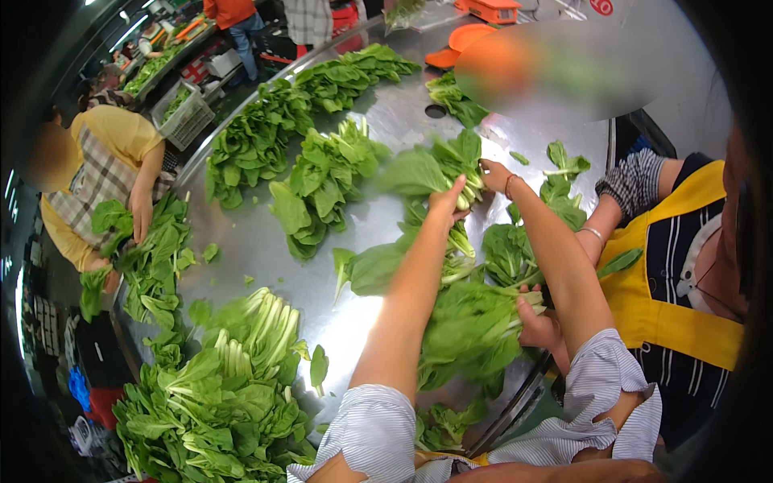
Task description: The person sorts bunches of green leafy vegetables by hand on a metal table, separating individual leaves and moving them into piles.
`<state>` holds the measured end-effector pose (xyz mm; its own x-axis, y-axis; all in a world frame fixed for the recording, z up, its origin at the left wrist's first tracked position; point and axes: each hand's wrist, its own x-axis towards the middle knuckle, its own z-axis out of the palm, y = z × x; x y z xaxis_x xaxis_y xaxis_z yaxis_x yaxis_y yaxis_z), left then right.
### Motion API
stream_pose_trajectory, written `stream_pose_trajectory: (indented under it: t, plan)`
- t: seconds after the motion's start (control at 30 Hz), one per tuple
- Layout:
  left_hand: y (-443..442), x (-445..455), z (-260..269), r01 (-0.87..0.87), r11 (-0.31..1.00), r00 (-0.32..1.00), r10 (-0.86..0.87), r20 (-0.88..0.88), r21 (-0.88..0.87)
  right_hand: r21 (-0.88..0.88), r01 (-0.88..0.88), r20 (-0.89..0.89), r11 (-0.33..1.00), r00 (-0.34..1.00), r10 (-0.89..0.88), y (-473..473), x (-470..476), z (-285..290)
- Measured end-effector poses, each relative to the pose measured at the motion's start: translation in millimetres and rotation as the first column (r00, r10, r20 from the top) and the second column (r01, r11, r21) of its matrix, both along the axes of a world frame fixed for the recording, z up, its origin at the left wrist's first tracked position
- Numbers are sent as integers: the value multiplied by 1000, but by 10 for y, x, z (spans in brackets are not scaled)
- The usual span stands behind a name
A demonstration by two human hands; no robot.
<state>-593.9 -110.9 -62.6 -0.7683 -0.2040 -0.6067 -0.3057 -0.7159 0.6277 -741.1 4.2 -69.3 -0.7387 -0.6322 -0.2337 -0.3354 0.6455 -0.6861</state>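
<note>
My left hand [450, 200] is closed around the pale stems of a bunch of leafy greens [462, 154], held above the metal table. At the stem side of that bunch is my right hand [497, 177], its fingertips gripping the edge; the exact grip is partly hidden. The leaves on the bunch's left are blurred. Loose leafy greens [377, 265] lie below my hands on the metal tabletop [238, 241]. More leaves [504, 250] lie under my right forearm.
A co-worker's hand [537, 323] holds greens [471, 332] close to my right arm. Across the table, another person [115, 157] handles leaves. Bunches line the far rim [259, 133] and middle [329, 175]; a large pile [223, 386] is lower left. Orange trays [468, 37] stand at the back.
</note>
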Motion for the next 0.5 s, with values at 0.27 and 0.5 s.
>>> stream_pose_trajectory:
  t: [0.27,0.5]
  plan:
    - [-314,126,245,363,931,927,-365,-80,-47,20,-22,97,1000,995,20,-163,110,67]
    - [-198,197,257,335,859,936,-350,32,-386,42,6,20,999,1000,-7,-195,282,65]
